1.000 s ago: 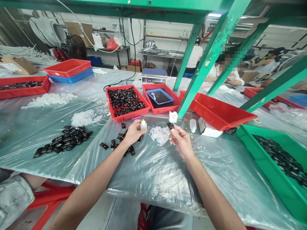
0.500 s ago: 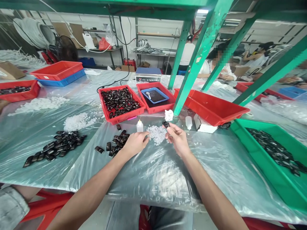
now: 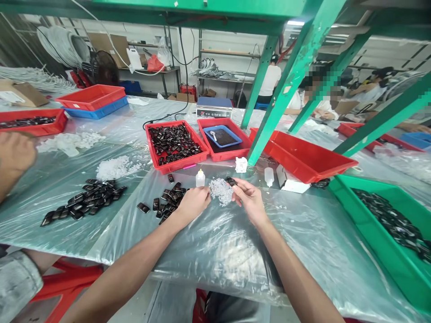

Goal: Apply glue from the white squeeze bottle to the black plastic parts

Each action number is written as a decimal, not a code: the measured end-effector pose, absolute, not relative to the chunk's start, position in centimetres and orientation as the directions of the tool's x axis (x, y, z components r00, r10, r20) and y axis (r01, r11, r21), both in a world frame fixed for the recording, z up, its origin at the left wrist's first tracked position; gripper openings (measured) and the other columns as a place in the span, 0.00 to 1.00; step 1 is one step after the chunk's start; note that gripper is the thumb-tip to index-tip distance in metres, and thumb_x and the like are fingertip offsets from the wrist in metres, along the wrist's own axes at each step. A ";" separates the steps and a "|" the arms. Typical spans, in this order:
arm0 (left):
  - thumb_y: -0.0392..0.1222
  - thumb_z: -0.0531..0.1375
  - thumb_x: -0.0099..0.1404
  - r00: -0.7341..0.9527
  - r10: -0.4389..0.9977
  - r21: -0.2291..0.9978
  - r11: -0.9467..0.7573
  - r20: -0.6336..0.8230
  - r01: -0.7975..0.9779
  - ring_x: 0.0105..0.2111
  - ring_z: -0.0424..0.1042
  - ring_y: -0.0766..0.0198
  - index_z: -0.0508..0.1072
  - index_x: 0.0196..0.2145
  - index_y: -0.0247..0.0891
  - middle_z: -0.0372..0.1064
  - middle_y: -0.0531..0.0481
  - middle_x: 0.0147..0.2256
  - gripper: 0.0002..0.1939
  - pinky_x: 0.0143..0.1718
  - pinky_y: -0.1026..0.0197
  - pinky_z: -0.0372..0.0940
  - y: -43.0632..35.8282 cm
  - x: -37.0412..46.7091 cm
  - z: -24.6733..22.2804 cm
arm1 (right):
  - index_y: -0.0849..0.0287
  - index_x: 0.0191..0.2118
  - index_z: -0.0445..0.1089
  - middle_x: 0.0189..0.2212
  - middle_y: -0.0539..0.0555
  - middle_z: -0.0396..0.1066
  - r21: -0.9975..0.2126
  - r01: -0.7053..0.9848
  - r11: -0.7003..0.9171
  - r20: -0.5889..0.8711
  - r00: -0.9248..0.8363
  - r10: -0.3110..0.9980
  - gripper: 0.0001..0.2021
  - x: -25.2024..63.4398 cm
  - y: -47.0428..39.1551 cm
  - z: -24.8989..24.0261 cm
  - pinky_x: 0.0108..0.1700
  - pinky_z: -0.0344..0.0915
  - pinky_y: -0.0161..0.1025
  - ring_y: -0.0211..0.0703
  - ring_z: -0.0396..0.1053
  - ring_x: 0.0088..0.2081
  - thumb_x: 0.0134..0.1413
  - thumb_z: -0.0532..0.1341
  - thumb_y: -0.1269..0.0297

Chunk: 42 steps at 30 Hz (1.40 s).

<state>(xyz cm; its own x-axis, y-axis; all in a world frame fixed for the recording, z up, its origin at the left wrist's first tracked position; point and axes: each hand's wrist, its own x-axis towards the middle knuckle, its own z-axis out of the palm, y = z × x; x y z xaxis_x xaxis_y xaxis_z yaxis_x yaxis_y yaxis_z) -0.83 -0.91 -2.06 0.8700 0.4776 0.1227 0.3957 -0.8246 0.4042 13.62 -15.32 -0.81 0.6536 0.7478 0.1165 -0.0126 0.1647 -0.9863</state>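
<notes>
Bottle (image 3: 200, 179) out of left hand (image 3: 195, 200), near tray (image 3: 171, 168) of black parts (image 3: 173, 142)

Bits (image 3: 221, 191) right of parts (image 3: 173, 196), between bottles (image 3: 200, 180)

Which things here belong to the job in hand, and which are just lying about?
Probably the job:
glossy black oblong piece, in the right hand
translucent plastic bits by the left hand
yellow-tipped white plastic bottle

Apparently lying about:
brown cardboard box
round black fan
red plastic bag

Both forearms (image 3: 131, 269) cross the near edge of the surface (image 3: 336, 255), left hand (image 3: 194, 201) curled palm-down, right hand (image 3: 251, 200) in a pinch.
</notes>
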 end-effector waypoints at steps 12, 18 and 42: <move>0.57 0.66 0.61 0.772 0.600 0.977 -0.144 0.210 -0.154 0.27 0.67 0.65 0.77 0.35 0.36 0.70 0.51 0.27 0.19 0.32 0.61 0.65 -1.1 -0.8 -0.7 | 0.53 0.45 0.81 0.32 0.54 0.79 -0.992 0.008 0.124 0.108 0.546 0.831 0.19 13.2 -15.2 -1.5 0.18 0.53 0.34 0.38 0.67 0.22 0.48 0.73 0.51; 0.58 0.67 0.60 0.791 0.577 0.979 -0.133 0.204 -0.155 0.27 0.67 0.65 0.78 0.34 0.36 0.71 0.50 0.29 0.20 0.32 0.61 0.65 -1.1 -0.8 -0.6 | 0.52 0.43 0.82 0.33 0.53 0.79 -0.991 0.052 0.127 0.135 0.539 0.832 0.16 13.2 -15.2 -1.6 0.21 0.61 0.36 0.39 0.67 0.22 0.48 0.73 0.53; 0.33 0.58 0.66 0.960 0.230 0.537 -0.836 0.160 0.111 0.37 0.75 0.56 0.78 0.35 0.40 0.76 0.45 0.38 0.09 0.39 0.59 0.67 -2.8 -0.8 -2.4 | 0.55 0.44 0.81 0.29 0.52 0.77 -0.962 0.272 0.033 0.207 0.646 0.735 0.16 14.5 -15.3 -1.9 0.26 0.64 0.38 0.40 0.66 0.22 0.52 0.71 0.54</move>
<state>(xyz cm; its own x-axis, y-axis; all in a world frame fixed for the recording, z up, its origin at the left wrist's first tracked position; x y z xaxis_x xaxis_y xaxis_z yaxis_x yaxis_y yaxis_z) -0.78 -2.84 -2.44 0.9599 0.2299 0.1603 0.1105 -0.8361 0.5373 14.51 -15.28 -1.91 0.6455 0.7350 0.2075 0.2717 0.0329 -0.9618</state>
